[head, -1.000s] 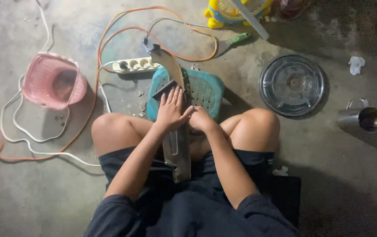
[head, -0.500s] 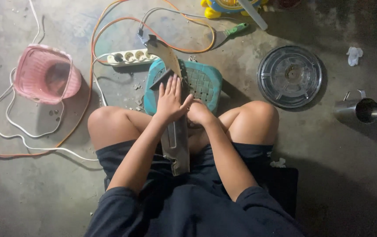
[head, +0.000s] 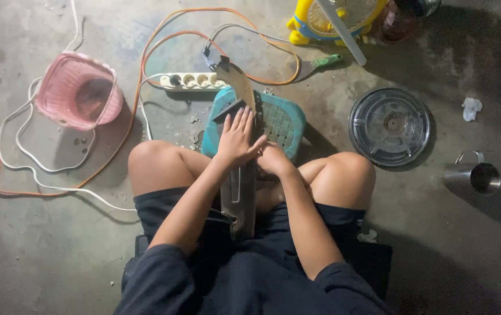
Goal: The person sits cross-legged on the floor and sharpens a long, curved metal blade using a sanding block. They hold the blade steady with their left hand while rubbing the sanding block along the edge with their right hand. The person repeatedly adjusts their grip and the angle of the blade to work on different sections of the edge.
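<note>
Left hand (head: 236,137) has slid slightly up the blade (head: 240,175), fingers spread flat; right hand (head: 274,158) stays curled beneath, grip unclear; teal stool (head: 282,119) unmoved.

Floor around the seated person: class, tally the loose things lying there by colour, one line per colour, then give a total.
Pink: 1, the basket
Teal: 1, the stool
White: 1, the power strip
Yellow: 1, the small fan
Silver or clear: 2, the steel mug and the round lid
Total: 6
</note>
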